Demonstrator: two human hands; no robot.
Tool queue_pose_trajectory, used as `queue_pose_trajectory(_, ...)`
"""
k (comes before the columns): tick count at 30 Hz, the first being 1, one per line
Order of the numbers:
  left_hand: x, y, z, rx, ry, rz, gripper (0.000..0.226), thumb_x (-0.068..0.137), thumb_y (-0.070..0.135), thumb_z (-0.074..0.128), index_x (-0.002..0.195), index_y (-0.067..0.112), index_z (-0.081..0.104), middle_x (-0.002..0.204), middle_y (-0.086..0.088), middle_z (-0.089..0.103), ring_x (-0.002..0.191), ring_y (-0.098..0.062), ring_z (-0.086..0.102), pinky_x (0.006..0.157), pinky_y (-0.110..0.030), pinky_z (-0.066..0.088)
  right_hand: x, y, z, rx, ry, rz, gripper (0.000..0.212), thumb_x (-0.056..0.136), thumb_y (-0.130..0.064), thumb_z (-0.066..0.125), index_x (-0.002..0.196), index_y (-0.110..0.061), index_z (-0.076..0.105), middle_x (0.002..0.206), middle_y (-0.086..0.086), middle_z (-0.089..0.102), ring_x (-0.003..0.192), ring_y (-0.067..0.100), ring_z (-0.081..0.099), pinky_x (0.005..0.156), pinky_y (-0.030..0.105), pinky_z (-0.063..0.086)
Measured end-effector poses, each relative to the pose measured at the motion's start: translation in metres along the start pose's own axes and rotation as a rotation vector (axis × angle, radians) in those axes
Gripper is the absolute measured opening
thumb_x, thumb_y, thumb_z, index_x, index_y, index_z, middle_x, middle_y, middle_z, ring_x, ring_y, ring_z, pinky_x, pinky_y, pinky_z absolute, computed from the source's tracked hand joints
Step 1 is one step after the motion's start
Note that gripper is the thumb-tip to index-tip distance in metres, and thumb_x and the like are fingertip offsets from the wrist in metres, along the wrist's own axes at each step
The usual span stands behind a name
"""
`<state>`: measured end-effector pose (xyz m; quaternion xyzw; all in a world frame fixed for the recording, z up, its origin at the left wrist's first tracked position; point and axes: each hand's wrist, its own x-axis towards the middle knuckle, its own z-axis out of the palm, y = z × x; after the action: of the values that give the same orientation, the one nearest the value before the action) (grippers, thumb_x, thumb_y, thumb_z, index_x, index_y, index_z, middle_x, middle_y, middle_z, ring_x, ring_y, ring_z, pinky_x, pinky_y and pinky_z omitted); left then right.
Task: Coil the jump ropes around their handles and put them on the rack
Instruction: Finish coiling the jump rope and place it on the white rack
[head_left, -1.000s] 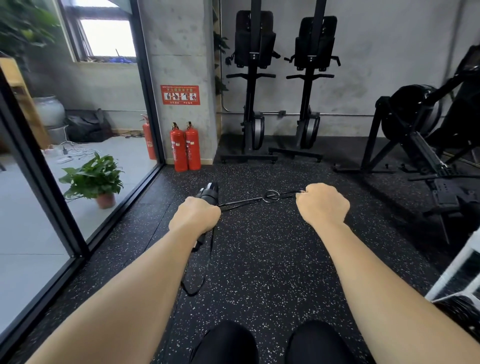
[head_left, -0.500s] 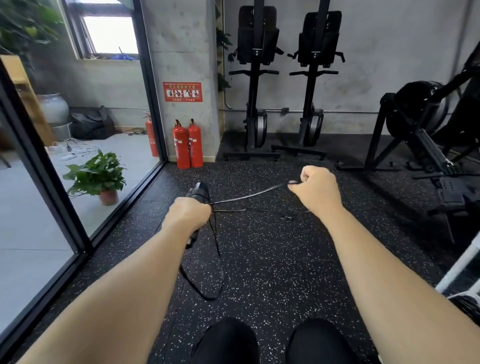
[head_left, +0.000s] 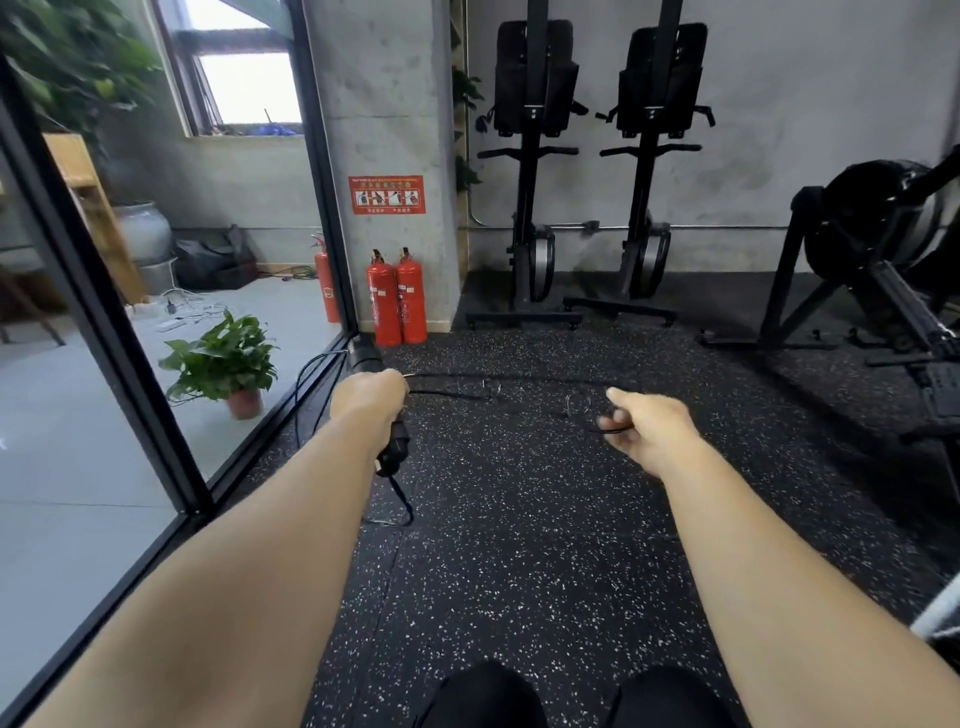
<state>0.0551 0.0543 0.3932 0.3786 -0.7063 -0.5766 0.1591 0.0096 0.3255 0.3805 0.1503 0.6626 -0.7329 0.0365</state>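
Your left hand (head_left: 371, 400) is wrapped round the black jump rope handle (head_left: 363, 357) and hides its middle (only the far cap and the near end poke out of the fist). One handle or two in that grip: can't tell. The rope (head_left: 452, 395) runs right from the fist toward your right hand (head_left: 652, 423). It is thin and motion-blurred, the strand count is unclear, and small loops are smeared about halfway along. The right hand is curled and pinches a dark strand. Another loop hangs below the left fist, over the speckled floor (head_left: 519, 545). Everything is held in the air, mid-scene, near the glass wall (head_left: 104, 415) on the left. A white bar (head_left: 935, 610) is cut off at the right edge.
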Motion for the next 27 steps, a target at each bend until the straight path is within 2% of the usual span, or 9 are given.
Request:
queue_pose_trajectory(2, 0.002, -0.004, 0.001, -0.015, 0.025, -0.011, 0.032, 0.082, 0.017, 0.064, 0.110, 0.004, 0.057, 0.074, -0.007, 0.051, 0.061, -0.022, 0.045, 0.053, -0.028, 0.034, -0.001, -0.003, 0.005, 0.387, -0.212, 0.206, 0.014, 0.099, -0.017, 0.053, 0.086, -0.010, 0.052, 0.050, 0.000, 0.048, 0.049, 0.012, 0.059, 0.051, 0.026, 0.050)
queue_pose_trajectory(5, 0.005, -0.006, 0.000, -0.057, 0.049, -0.024, 0.034, 0.082, 0.018, 0.065, 0.112, 0.003, 0.058, 0.074, -0.006, 0.052, 0.060, -0.021, 0.046, 0.052, -0.028, 0.035, 0.001, -0.004, 0.004, 0.349, -0.372, 0.225, 0.031, 0.100, -0.026, 0.049, 0.072, -0.015, 0.045, 0.037, -0.009, 0.026, 0.029, 0.005, 0.028, 0.033, 0.017, 0.026)
queue_pose_trajectory(8, 0.012, -0.002, -0.007, -0.082, 0.054, -0.030, 0.025, 0.086, 0.014, 0.064, 0.106, 0.005, 0.053, 0.074, -0.006, 0.050, 0.061, -0.021, 0.046, 0.053, -0.028, 0.037, 0.016, 0.003, -0.014, -0.274, -0.320, 0.018, 0.023, 0.088, -0.027, 0.069, 0.075, -0.013, 0.056, 0.044, -0.005, 0.031, 0.036, 0.010, 0.024, 0.037, 0.023, 0.022)
queue_pose_trajectory(11, 0.015, 0.004, -0.010, -0.115, 0.057, -0.033, 0.024, 0.085, 0.012, 0.064, 0.105, 0.005, 0.052, 0.074, -0.007, 0.049, 0.065, -0.023, 0.048, 0.062, -0.031, 0.043, 0.024, 0.011, -0.019, -0.850, -0.096, -0.224, 0.025, 0.075, -0.025, 0.081, 0.073, -0.014, 0.060, 0.068, 0.001, 0.056, 0.062, 0.017, 0.051, 0.059, 0.029, 0.041)
queue_pose_trajectory(12, 0.015, 0.006, -0.010, -0.115, 0.052, -0.032, 0.025, 0.085, 0.013, 0.064, 0.105, 0.005, 0.052, 0.074, -0.006, 0.049, 0.066, -0.023, 0.048, 0.064, -0.032, 0.043, 0.025, 0.014, -0.017, -0.848, -0.072, -0.239, 0.024, 0.075, -0.024, 0.082, 0.076, -0.013, 0.060, 0.073, 0.001, 0.059, 0.067, 0.018, 0.054, 0.063, 0.030, 0.043)
queue_pose_trajectory(16, 0.014, 0.005, -0.005, -0.078, 0.008, -0.018, 0.020, 0.087, 0.014, 0.065, 0.098, 0.005, 0.051, 0.072, -0.007, 0.047, 0.062, -0.022, 0.045, 0.066, -0.033, 0.042, 0.024, 0.016, -0.012, -0.448, -0.203, -0.018, 0.006, 0.088, -0.013, 0.067, 0.090, -0.010, 0.063, 0.067, 0.004, 0.059, 0.048, 0.012, 0.042, 0.042, 0.022, 0.036)
queue_pose_trajectory(19, 0.011, 0.005, -0.002, -0.038, 0.000, 0.004, 0.017, 0.087, 0.017, 0.065, 0.089, 0.007, 0.051, 0.070, -0.006, 0.047, 0.061, -0.022, 0.044, 0.067, -0.033, 0.042, 0.022, 0.014, -0.009, -0.296, -0.205, 0.068, 0.014, 0.094, -0.022, 0.060, 0.094, -0.008, 0.065, 0.073, 0.005, 0.063, 0.055, 0.014, 0.053, 0.050, 0.023, 0.042)
queue_pose_trajectory(23, 0.006, 0.005, 0.003, 0.028, -0.031, 0.042, 0.019, 0.087, 0.018, 0.064, 0.080, 0.008, 0.050, 0.066, -0.005, 0.045, 0.058, -0.022, 0.042, 0.061, -0.031, 0.038, 0.024, 0.014, -0.001, -0.327, -0.095, -0.047, 0.016, 0.097, -0.018, 0.054, 0.095, -0.008, 0.066, 0.074, 0.004, 0.063, 0.058, 0.013, 0.053, 0.051, 0.023, 0.042)
queue_pose_trajectory(27, 0.003, 0.004, 0.008, 0.064, -0.043, 0.066, 0.017, 0.084, 0.015, 0.064, 0.075, 0.010, 0.051, 0.065, -0.005, 0.045, 0.062, -0.023, 0.043, 0.067, -0.034, 0.040, 0.012, 0.004, 0.013, -0.388, -0.143, -0.254, 0.011, 0.092, -0.009, 0.057, 0.088, -0.013, 0.067, 0.078, 0.005, 0.068, 0.064, 0.012, 0.056, 0.058, 0.026, 0.046)
